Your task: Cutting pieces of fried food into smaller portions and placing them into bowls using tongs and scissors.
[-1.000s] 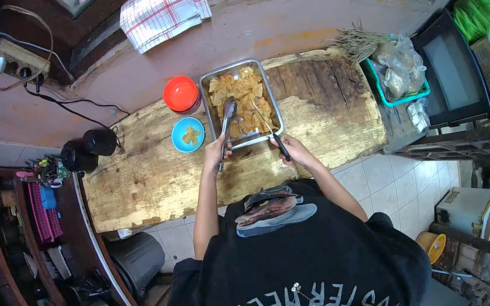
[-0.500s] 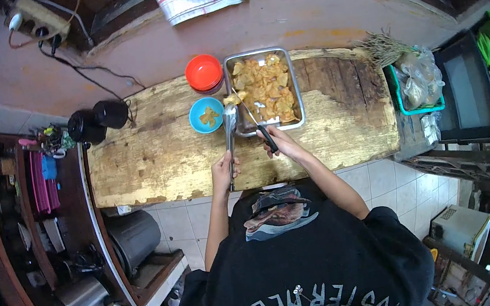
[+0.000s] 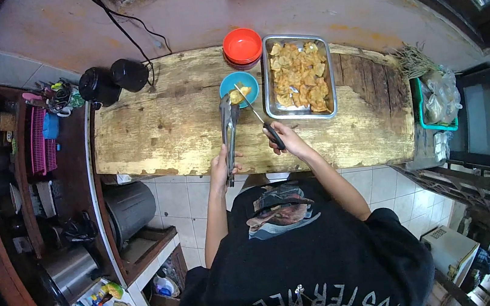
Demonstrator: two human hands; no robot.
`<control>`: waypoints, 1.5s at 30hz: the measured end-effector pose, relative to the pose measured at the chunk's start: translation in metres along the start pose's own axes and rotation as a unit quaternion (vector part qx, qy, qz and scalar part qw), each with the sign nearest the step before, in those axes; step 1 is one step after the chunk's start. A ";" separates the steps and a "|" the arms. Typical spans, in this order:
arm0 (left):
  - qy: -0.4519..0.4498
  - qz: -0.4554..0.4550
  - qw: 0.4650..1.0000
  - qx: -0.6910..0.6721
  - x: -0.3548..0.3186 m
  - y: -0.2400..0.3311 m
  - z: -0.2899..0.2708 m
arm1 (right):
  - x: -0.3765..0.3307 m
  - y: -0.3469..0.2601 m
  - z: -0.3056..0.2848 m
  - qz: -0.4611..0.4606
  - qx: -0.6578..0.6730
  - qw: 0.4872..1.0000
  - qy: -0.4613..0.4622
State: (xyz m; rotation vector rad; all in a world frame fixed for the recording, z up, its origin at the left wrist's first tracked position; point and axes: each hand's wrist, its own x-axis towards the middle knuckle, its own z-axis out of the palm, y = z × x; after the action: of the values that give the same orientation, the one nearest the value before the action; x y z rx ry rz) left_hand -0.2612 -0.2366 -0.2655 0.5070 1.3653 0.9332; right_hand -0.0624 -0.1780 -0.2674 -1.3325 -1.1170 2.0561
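My left hand (image 3: pixel 220 167) is closed round metal tongs (image 3: pixel 231 131), whose tips reach the near rim of a light blue bowl (image 3: pixel 225 84). A golden fried piece (image 3: pixel 242 94) is at the tongs' tips, over the bowl. My right hand (image 3: pixel 290 139) grips a knife (image 3: pixel 274 136) by its black handle, and the thin blade slants up and left to touch or overlap the fried piece. To the right, a rectangular metal tray (image 3: pixel 302 113) holds many more fried pieces (image 3: pixel 301 72). The piece hides much of the bowl's inside.
Red bowls (image 3: pixel 242 44) are stacked behind the blue one. The worn wooden table (image 3: pixel 156 127) carries two black containers (image 3: pixel 129 75) at its back left. At the right end stand a teal basket (image 3: pixel 437 122) with plastic bags and a bundle of dry stalks (image 3: pixel 415 62).
The tongs, with the fried piece, and the knife have moved from the tray's left edge to over the blue bowl. The whole view has also shifted.
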 end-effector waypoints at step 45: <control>-0.061 0.044 0.990 0.123 0.073 0.023 -0.037 | 0.046 0.007 0.036 -0.020 0.082 0.990 0.114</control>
State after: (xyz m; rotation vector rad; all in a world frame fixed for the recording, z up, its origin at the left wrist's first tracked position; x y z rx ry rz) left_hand -0.3070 -0.1730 -0.2979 0.8058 1.3625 0.7946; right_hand -0.1146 -0.1626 -0.2909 -1.4084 -0.8510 1.8658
